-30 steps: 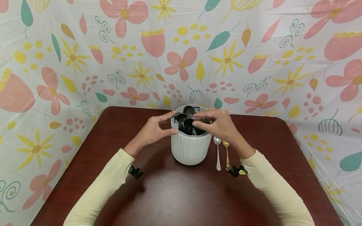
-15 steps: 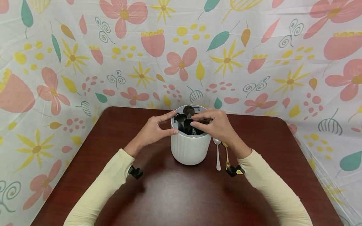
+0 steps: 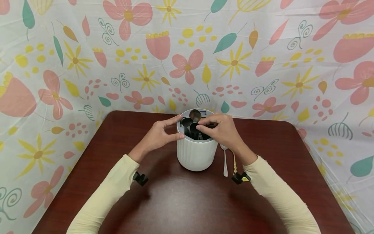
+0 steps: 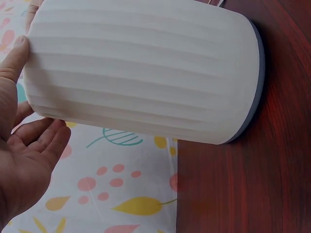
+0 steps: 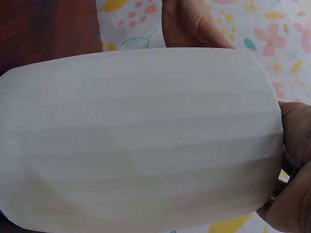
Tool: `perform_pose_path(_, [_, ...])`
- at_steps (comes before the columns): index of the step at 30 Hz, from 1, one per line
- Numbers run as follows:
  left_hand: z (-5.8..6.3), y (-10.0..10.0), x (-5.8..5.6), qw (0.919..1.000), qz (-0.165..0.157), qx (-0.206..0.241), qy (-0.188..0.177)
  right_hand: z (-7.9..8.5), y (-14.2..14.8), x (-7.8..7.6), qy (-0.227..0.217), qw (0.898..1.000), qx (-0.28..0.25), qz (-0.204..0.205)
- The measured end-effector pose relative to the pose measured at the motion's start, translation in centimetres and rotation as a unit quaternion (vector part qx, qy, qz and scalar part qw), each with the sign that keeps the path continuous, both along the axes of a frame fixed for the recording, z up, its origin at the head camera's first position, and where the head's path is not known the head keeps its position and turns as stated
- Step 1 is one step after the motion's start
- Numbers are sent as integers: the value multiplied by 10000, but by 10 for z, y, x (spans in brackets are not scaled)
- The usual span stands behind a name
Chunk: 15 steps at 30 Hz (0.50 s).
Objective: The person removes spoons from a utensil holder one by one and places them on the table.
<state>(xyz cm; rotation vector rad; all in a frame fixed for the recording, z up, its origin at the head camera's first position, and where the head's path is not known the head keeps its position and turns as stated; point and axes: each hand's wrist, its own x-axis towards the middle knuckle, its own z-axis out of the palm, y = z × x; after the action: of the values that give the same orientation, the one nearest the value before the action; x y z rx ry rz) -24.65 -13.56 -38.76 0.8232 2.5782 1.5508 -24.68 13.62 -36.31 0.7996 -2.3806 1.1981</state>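
A white ribbed utensil holder [image 3: 196, 156] stands near the back of the table. Several dark spoons rise out of it, bowls upward, one brownish spoon [image 3: 195, 115] at the back and one black spoon [image 3: 187, 123] at the left. My left hand [image 3: 159, 132] braces the holder's left side, thumb at the front of the rim and straight fingers farther back. From the right, my right hand [image 3: 223, 128] reaches over the rim, thumb and index finger pinching the edge of the front black spoon [image 3: 193, 129]. The spoons' handles are hidden inside.
A silver spoon [image 3: 225, 162] and a gold spoon [image 3: 235, 164] lie right of the holder, partly under the right forearm. The dark red wooden table [image 3: 181, 204] meets a flower-printed cloth [image 3: 163, 74] behind it.
My right hand has shifted slightly left, its thumb and fingertips now at the front black spoon. The left hand and the holder have stayed put.
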Motion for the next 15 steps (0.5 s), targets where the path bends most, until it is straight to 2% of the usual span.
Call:
perform_pose_path(8, [0, 0, 1, 10000, -18, 58, 26, -2, -2, 2, 150, 9997, -142, -141])
perform_pose_path(15, [-2, 0, -1, 9999, -44, 95, 28, -4, -1, 3, 239, 9983, -502, -159])
